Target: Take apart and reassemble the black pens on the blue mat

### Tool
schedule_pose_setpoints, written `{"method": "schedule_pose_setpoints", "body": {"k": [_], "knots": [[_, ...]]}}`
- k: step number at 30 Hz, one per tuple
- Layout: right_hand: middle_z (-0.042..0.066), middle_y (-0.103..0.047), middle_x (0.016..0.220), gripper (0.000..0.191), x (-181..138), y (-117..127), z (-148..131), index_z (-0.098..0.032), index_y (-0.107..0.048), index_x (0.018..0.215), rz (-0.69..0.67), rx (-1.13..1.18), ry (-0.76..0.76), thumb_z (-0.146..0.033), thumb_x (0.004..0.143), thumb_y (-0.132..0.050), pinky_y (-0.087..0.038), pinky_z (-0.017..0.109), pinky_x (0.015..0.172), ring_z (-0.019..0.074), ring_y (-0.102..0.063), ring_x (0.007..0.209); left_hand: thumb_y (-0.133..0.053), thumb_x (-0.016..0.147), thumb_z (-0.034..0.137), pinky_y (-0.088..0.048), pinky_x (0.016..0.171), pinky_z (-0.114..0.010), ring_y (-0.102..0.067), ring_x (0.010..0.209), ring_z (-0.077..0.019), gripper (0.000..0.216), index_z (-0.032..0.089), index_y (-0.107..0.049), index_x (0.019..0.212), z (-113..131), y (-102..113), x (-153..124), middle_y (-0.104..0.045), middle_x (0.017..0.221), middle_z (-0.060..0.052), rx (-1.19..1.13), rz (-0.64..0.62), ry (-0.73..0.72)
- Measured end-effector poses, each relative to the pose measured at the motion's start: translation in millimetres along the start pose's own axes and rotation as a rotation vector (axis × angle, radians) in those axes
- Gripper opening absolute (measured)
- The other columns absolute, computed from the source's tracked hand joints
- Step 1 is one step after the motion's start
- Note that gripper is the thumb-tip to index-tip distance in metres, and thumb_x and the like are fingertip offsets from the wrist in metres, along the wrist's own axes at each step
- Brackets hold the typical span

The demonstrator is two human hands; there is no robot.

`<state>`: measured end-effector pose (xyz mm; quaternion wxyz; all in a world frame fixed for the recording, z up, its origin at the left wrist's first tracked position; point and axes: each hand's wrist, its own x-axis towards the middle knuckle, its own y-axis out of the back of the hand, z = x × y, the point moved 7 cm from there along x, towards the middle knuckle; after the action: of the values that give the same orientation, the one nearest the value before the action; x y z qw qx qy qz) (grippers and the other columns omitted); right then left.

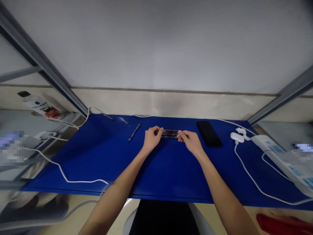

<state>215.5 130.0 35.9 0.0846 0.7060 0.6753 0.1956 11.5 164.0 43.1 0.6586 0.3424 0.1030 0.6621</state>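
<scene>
A small bundle of dark pens (pixel 170 133) lies crosswise between my two hands above the blue table (pixel 161 169). My left hand (pixel 152 138) is closed around the bundle's left end. My right hand (pixel 190 140) pinches its right end, fingers curled. One more dark pen (pixel 134 132) lies loose on the blue surface to the left of my left hand, angled toward the wall.
A black phone (pixel 209 133) lies face down right of my right hand. A white power strip (pixel 281 156) with a white plug and cables is at the far right. Another white cable (pixel 63 174) loops over the left front. A bottle (pixel 40 106) lies at the far left.
</scene>
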Motion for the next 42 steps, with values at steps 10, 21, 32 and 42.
{"method": "schedule_pose_setpoints", "body": {"k": [10, 21, 32, 42], "knots": [[0.004, -0.066, 0.065, 0.037, 0, 1, 0, -0.018, -0.068, 0.073, 0.011, -0.005, -0.014, -0.047, 0.09, -0.054, -0.049, 0.032, 0.066, 0.0177, -0.062, 0.064, -0.046, 0.093, 0.046, -0.031, 0.059, -0.025, -0.047, 0.057, -0.0117, 0.04, 0.018, -0.058, 0.066, 0, -1, 0, -0.05, 0.056, 0.003, -0.02, -0.004, -0.002], [0.005, -0.067, 0.068, 0.032, 0, 2, -2, -0.018, -0.068, 0.078, 0.018, 0.001, -0.011, -0.044, 0.09, -0.055, -0.048, 0.031, 0.066, 0.0181, -0.063, 0.066, -0.046, 0.093, 0.045, -0.032, 0.061, -0.025, -0.048, 0.059, -0.0121, 0.039, 0.019, -0.057, 0.066, 1, 0, 0, -0.051, 0.057, 0.003, -0.011, 0.008, -0.013], [0.004, -0.066, 0.068, 0.033, 0, 4, 0, -0.018, -0.068, 0.078, 0.029, 0.007, -0.029, -0.045, 0.09, -0.055, -0.045, 0.029, 0.062, 0.0168, -0.06, 0.064, -0.045, 0.095, 0.044, -0.032, 0.063, -0.026, -0.05, 0.06, -0.0131, 0.04, 0.019, -0.058, 0.067, 2, 2, 1, -0.053, 0.057, 0.003, 0.034, 0.008, -0.029], [0.003, -0.066, 0.07, 0.024, -3, -8, -6, -0.019, -0.065, 0.082, -0.025, 0.061, 0.023, -0.041, 0.087, -0.059, -0.047, 0.029, 0.063, 0.0168, -0.061, 0.065, -0.036, 0.101, 0.041, -0.031, 0.076, -0.033, -0.051, 0.089, -0.0207, 0.033, 0.022, -0.062, 0.1, 34, -22, -18, -0.065, 0.095, -0.005, 0.323, -0.211, -0.36]]}}
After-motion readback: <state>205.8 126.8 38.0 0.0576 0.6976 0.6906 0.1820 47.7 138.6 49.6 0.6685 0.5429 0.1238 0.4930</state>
